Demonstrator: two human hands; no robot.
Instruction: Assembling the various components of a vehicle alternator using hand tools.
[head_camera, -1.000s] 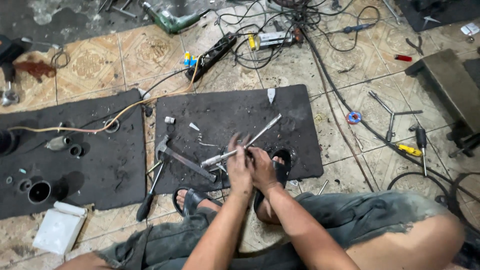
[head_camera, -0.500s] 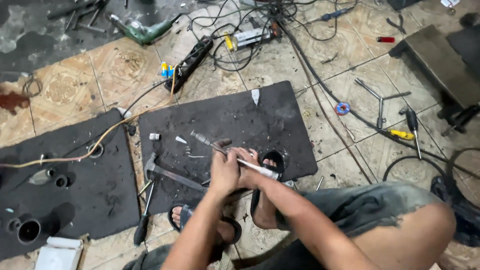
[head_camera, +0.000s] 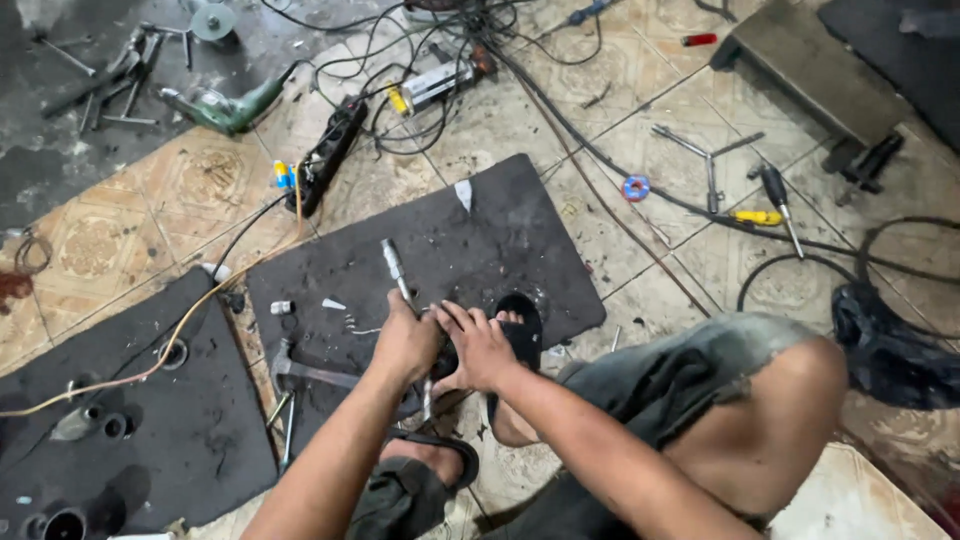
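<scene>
On the near edge of the middle dark rubber mat (head_camera: 500, 240), just above the person's sandalled feet, both hands work together on one small job. The left hand (head_camera: 405, 345) is curled tight round the lower end of a slim metal rod (head_camera: 397, 268), whose free end sticks up and away across the mat; the right hand (head_camera: 483, 347) sits touching the left, fingers bent over a dark part that I cannot make out because the hands cover it. Whether the rod is being pushed into that part, turned in it or pulled from it does not show. I judge the work to be in its middle stretch: the piece is gripped and braced near the black sandal (head_camera: 522, 318), yet nothing finished lies set aside. Loose bits remain on the mat to the left of the hands, among them a small metal sleeve (head_camera: 281, 308) and a pale sliver (head_camera: 333, 304), so some fitting or clearing up seems left to do. A hammer (head_camera: 300, 372) lies at the mat's near left corner, untouched, close to the left forearm. Beyond the mat's far edge lie a black power strip (head_camera: 328, 155) and a green power drill (head_camera: 228, 107) amid tangled cables; to the mat's right, on the tiles, a yellow-handled screwdriver (head_camera: 765, 215) lies well apart from the hands.
</scene>
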